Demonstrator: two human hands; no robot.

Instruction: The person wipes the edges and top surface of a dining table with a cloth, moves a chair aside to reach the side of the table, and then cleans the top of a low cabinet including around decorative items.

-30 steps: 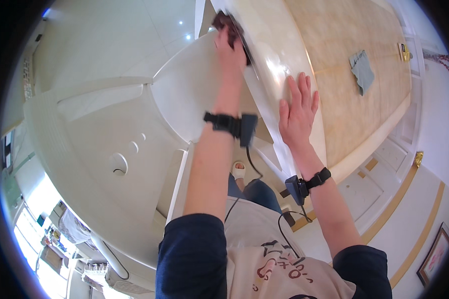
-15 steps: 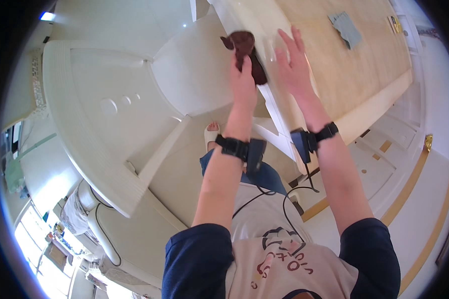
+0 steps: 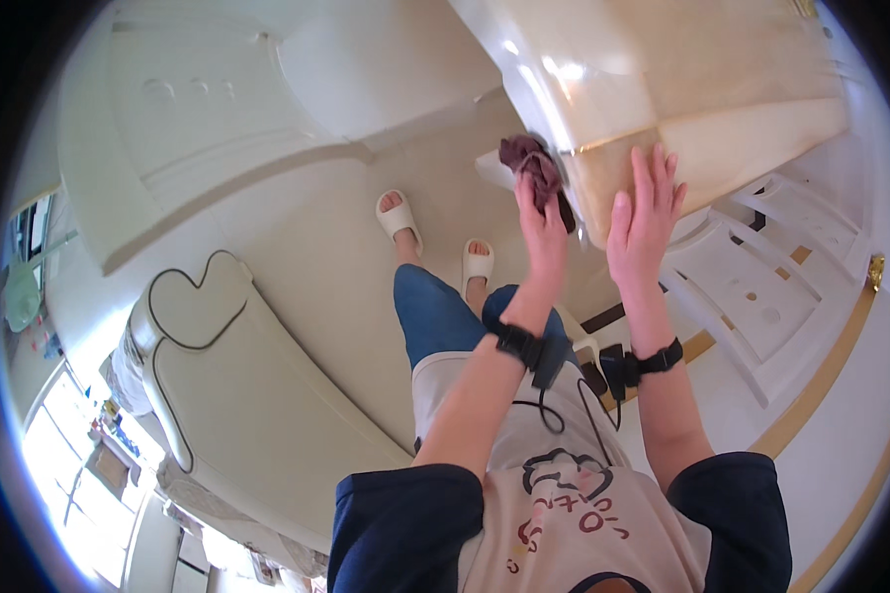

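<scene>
One cloth (crumpled) in left hand

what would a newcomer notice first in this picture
Probably the dark reddish-brown cloth in the left hand, beside the corner of the glossy beige table, with the right hand spread at its near end. Next come the white slippers on the floor below, and the cream furnishing with dark curling trim at lower left.
</scene>
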